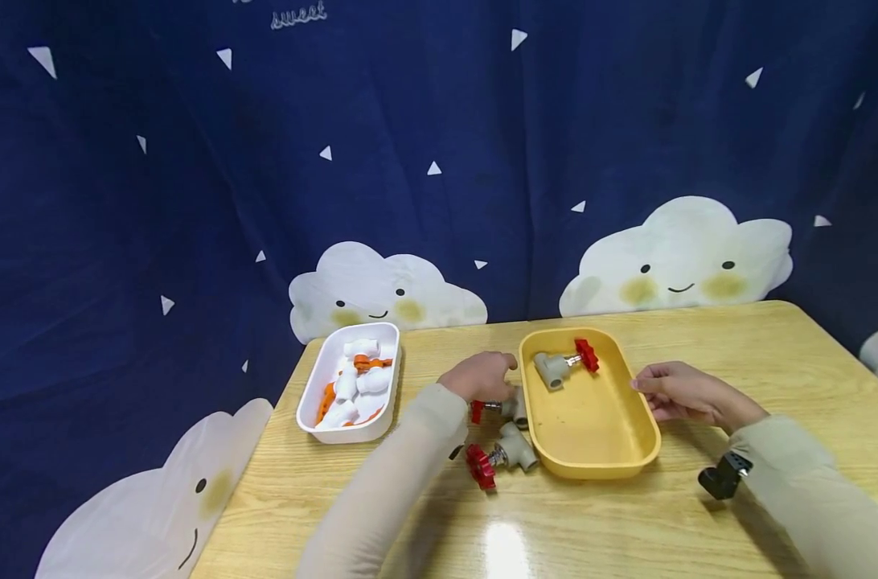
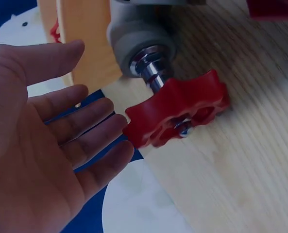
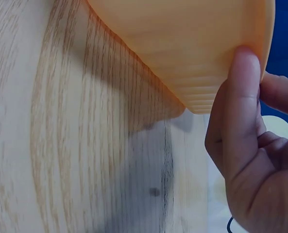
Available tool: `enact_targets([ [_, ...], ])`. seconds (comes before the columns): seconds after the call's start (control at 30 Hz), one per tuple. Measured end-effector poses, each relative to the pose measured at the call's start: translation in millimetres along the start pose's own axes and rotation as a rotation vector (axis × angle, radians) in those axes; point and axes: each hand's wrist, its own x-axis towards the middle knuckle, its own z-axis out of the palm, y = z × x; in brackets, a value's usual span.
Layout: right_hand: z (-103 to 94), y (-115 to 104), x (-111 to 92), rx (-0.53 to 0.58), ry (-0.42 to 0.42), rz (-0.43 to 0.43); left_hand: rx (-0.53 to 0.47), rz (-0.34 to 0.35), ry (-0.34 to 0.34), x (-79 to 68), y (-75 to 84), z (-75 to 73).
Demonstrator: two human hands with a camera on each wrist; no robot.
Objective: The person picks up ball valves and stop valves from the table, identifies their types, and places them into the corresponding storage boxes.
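A yellow plastic tray (image 1: 591,426) stands on the table, and inside it near the back lies a grey pipe valve with a red handwheel (image 1: 586,355). My right hand (image 1: 688,394) pinches the tray's right rim between thumb and fingers, as the right wrist view also shows. To the left of the tray, my left hand (image 1: 482,375) reaches over a second grey valve (image 1: 514,407), partly covered by that hand. In the left wrist view its fingers are extended beside a red handwheel (image 2: 177,109). Closer to me lies a third valve (image 1: 513,447), against the tray's left side.
At the back left stands a white tray (image 1: 348,435) with several white pipe fittings (image 1: 372,380) and orange parts (image 1: 326,402). The wooden table (image 1: 736,346) ends at a dark blue curtain (image 1: 424,121) with cloud shapes.
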Motion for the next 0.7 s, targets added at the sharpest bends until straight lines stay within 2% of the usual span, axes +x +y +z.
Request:
enact_targets([
  [0.23,0.0,-0.3,0.9,0.002,0.0,-0.011,-0.034,0.009,-0.067,1.8,2.4,3.5],
  [0.37,-0.6,2.3,-1.1,0.013,-0.005,-0.01,-0.003,-0.029,-0.099,2.3,7.3,8.2],
  [0.47,-1.6,4.6,-2.6,0.025,-0.013,-0.016,0.015,-0.058,-0.107,2.3,11.3,12.5],
  [0.7,-0.3,2.4,-0.6,0.017,-0.013,-0.023,-0.013,-0.088,-0.102,2.2,12.1,17.8],
])
